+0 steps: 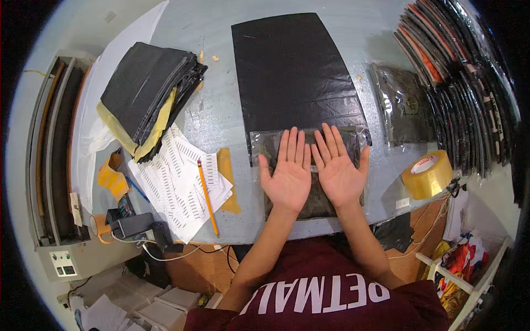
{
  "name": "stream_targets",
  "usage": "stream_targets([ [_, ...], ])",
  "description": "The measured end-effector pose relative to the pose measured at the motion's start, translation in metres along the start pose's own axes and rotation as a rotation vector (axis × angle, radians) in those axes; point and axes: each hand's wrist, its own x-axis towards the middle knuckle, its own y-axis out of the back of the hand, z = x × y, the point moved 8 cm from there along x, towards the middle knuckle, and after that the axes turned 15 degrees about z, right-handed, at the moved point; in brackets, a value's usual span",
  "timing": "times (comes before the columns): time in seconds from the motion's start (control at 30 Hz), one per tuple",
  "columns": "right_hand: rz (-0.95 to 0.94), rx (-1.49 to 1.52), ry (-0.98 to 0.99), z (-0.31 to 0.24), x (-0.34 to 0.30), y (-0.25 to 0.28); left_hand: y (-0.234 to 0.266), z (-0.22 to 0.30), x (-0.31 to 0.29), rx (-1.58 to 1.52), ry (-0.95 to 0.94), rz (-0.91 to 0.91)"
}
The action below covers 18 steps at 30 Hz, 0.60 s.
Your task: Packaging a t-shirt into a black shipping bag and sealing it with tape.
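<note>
Side by side, palms up and fingers stretched out, my left hand [287, 179] and my right hand [339, 174] hold nothing. Both are above a clear plastic packet with dark folded contents [314, 205] at the table's near edge; whether they touch it I cannot tell. Partly under the packet, a flat black plastic sheet or bag [292, 66] stretches away toward the far side. The middle of the packet is hidden by my hands and wrists.
On the left are a stack of black plastic bags [146, 85], printed label sheets [176, 176], a pencil [208, 198] and a black device [132, 225]. On the right are a tape roll [427, 175], another packet [406, 105] and piled packets [461, 110]. Cables [165, 258] hang below the near edge.
</note>
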Motion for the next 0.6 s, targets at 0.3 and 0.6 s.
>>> stream_targets([
  [0.3, 0.063, 0.054, 0.066, -0.011, 0.002, 0.002, 0.005, 0.016, 0.001, 0.019, -0.163, -0.007],
  [0.6, 0.133, -0.142, 0.35, -0.034, 0.001, 0.011, 0.003, 0.025, 0.0, 0.17, -0.29, 0.02],
])
